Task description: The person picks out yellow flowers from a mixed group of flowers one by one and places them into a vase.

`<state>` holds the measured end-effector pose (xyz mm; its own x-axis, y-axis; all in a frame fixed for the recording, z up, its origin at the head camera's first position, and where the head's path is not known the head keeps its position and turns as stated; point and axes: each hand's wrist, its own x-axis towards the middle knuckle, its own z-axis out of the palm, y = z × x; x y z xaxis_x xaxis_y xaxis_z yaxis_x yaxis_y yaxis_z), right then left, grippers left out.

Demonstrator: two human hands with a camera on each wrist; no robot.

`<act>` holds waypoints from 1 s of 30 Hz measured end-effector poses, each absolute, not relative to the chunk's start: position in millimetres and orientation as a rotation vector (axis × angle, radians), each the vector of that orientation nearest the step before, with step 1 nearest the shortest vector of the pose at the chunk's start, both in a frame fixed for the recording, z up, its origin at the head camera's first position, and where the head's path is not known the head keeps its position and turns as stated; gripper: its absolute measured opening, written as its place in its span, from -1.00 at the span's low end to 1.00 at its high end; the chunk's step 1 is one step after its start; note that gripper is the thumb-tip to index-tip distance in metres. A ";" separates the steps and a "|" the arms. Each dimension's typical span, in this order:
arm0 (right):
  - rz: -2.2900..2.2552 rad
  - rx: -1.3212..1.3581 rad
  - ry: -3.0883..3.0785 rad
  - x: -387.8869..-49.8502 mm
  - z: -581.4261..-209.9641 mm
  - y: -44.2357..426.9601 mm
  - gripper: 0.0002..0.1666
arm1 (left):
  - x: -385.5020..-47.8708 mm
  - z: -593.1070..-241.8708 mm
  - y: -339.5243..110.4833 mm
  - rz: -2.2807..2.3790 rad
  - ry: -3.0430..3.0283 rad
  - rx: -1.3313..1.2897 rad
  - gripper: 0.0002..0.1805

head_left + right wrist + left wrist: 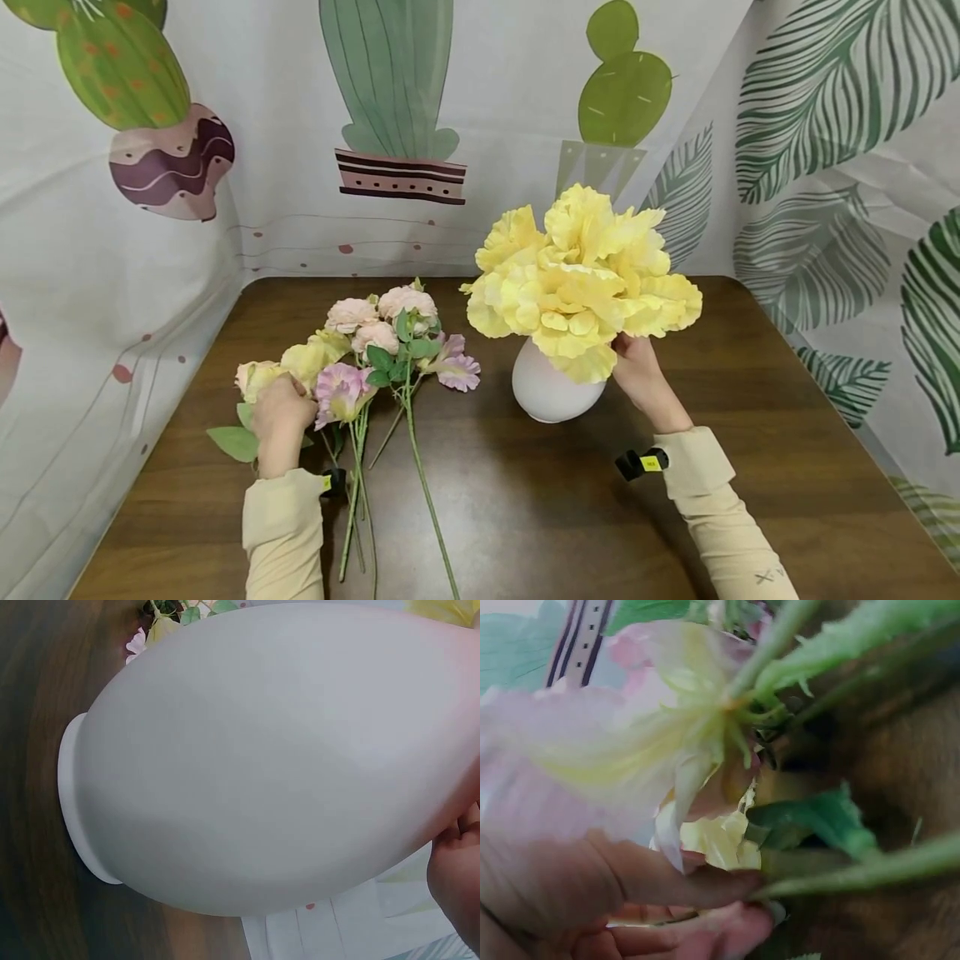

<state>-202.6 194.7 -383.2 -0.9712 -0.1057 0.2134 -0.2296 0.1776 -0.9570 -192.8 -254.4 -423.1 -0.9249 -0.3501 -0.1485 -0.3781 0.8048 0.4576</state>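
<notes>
My left hand (283, 414) is among the loose artificial flowers at the left of the table. In the left wrist view its thumb and finger pinch a green flower stem (855, 871). A pale pink-purple bloom (630, 750) hangs just above these fingers. On the right stands a round white vase (551, 387), upright, filled with large ruffled yellow flowers (577, 287). The right hand (641, 371) grips the vase near its neck, the fingertips partly hidden by petals. In the right wrist view the vase (277, 765) fills most of the picture, with the hand at the right edge.
Pale pink blooms (351, 315) and a purple flower (456, 364) lie mid-left, their long stems (427, 483) reaching toward the near edge of the brown wooden table (510, 517). Behind hangs a white cloth (285, 167) printed with cacti and leaves.
</notes>
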 end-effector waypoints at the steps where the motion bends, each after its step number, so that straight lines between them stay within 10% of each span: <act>1: 1.926 0.328 -2.338 -202.4 -382.6 195.0 -0.33 | -192.4 -423.3 -254.5 0.797 2.950 -0.584 -0.83; 30: 1.955 0.384 -2.256 -203.8 -386.7 193.9 -0.41 | -161.4 -347.9 -248.6 1.539 3.084 -0.580 -0.63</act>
